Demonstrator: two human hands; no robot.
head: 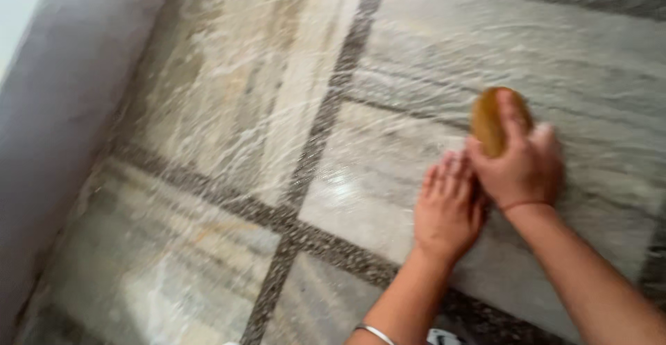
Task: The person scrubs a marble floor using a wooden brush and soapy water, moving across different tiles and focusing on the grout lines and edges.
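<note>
Two bare forearms reached in from the lower right, nearest the camera, the left one wearing a thin silver bangle (374, 332) at the wrist and the right one a red thread (525, 205) tied around its wrist. At the bottom edge, just beside the bangle, a small white and dark object showed, too cut off to identify.

Both hands were down on the wet floor (229, 109). The left hand (448, 205) lay flat and open, palm down, fingers together and stretched forward, holding nothing and pressing on a pale stone slab. The right hand (524, 161) sat just beside it, touching it along the thumb side, and was closed around a brown oval scrubbing brush (488, 119). Its fingers curled over the brush's top, with the rounded front end poking out beyond the fingertips. The brush rested on the same slab, at the right of the view, ahead of the left hand.

Streaky whitish, soapy water covered the marble-like slabs, which were separated by dark speckled strips (316, 126) crossing at right angles. A grey wall (62, 102) rose along the left side. Motion blur softened much of the view.
</note>
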